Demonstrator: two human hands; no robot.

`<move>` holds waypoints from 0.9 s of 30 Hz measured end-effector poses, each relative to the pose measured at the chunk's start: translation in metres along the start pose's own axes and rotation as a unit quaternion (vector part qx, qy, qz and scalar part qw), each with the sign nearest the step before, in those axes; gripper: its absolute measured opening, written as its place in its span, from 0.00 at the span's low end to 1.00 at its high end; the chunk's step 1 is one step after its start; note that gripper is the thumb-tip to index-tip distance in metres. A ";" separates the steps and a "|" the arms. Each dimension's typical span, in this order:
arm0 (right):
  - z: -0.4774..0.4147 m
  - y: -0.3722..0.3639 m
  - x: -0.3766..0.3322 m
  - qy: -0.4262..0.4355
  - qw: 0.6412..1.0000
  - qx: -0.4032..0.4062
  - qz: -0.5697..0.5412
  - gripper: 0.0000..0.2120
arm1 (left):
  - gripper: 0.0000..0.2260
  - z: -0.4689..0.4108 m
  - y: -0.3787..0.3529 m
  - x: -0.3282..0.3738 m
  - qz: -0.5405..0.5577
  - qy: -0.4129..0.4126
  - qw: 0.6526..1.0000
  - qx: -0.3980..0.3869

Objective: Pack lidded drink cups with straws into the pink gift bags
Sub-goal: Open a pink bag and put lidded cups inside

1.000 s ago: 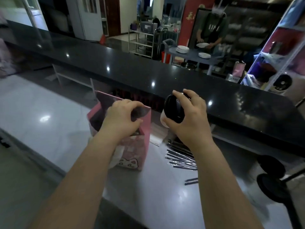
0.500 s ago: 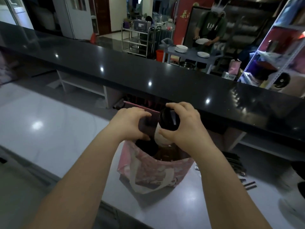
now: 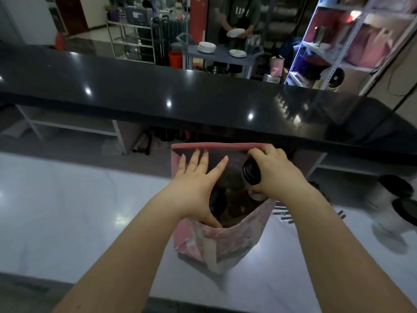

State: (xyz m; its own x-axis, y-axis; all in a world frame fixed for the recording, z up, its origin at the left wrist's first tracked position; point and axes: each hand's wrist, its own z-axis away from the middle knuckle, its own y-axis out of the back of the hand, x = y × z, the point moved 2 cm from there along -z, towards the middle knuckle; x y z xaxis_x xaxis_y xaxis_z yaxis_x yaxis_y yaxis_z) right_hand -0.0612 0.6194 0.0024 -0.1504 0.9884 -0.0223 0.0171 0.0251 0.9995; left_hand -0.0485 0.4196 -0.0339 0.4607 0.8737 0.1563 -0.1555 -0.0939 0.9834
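Observation:
A pink gift bag stands open on the white counter, seen from above. My left hand lies flat over the left of the bag's mouth, fingers straight and spread, thumb down inside the near wall. My right hand grips a drink cup with a black lid, tilted and held inside the mouth on the right. Another dark-lidded cup sits low in the bag. Black wrapped straws lie on the counter just right of the bag.
A raised black counter ledge runs across right behind the bag. Dark round objects sit blurred at the far right of the white counter. Beyond the ledge a person handles plates at a cart, beside metal shelving.
My right hand has carried the cup from above the straws over the bag and down into its mouth. My left hand has gone from gripping the bag's rim to spreading flat over the opening.

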 end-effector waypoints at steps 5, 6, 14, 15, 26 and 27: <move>-0.009 -0.034 -0.026 0.055 0.992 -0.011 0.113 0.41 | 0.66 0.003 -0.006 0.007 0.006 -0.009 1.000 0.021; -0.011 -0.037 -0.026 0.057 0.992 -0.027 0.109 0.41 | 0.65 0.003 -0.007 0.007 0.005 -0.008 1.000 0.028; -0.017 -0.046 -0.022 0.027 0.996 -0.079 -0.011 0.41 | 0.63 0.008 -0.007 0.000 0.020 -0.004 0.999 0.040; -0.015 -0.048 -0.021 0.027 0.996 -0.089 -0.017 0.41 | 0.63 0.008 -0.007 0.001 0.020 -0.005 0.999 0.044; 0.018 -0.067 -0.030 0.035 0.998 -0.058 0.020 0.38 | 0.63 0.012 -0.014 0.004 0.020 0.013 0.998 0.058; 0.019 -0.070 -0.031 0.038 0.998 -0.045 0.032 0.37 | 0.63 0.013 -0.014 0.004 0.018 0.014 0.998 0.059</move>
State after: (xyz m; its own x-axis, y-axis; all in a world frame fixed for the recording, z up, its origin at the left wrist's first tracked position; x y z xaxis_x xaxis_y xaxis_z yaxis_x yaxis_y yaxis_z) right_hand -0.0392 0.5900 -0.0668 -0.2259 0.9733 0.0396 -0.0598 -0.0545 0.9967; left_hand -0.0333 0.4187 -0.0460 0.4316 0.8816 0.1909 -0.0660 -0.1802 0.9814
